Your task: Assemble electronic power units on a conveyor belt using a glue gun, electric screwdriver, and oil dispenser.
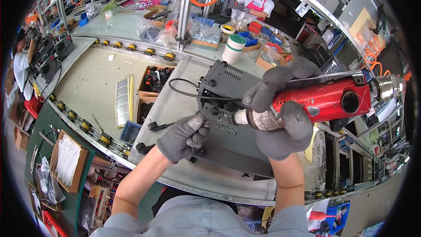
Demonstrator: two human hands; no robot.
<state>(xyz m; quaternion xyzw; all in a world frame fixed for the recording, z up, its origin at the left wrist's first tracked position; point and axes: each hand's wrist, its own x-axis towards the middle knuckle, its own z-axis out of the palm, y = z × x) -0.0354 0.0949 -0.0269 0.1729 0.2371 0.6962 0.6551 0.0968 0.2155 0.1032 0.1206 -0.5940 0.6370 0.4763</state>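
Note:
My right hand (285,125), in a grey glove, is wrapped round a red power screwdriver (329,98) with a worn, white-taped nose pointing left. The nose hangs over a dark grey metal housing (245,149) with rows of vent slots. My left hand (186,138), also gloved, is closed in a pinch at the housing's left end, close to the screwdriver's nose; what its fingertips hold is too small to make out. Behind stands a second dark grey housing (223,77) with a black cable (180,84) looping from it. A black plug (155,126) lies beside my left wrist.
Parts boxes (153,81) and a small blue bin (130,131) sit left of the grey work board (175,68). A white jar with a green lid (233,49) stands behind. Roller tracks (105,138) border the bench. Co-workers (258,3) sit across.

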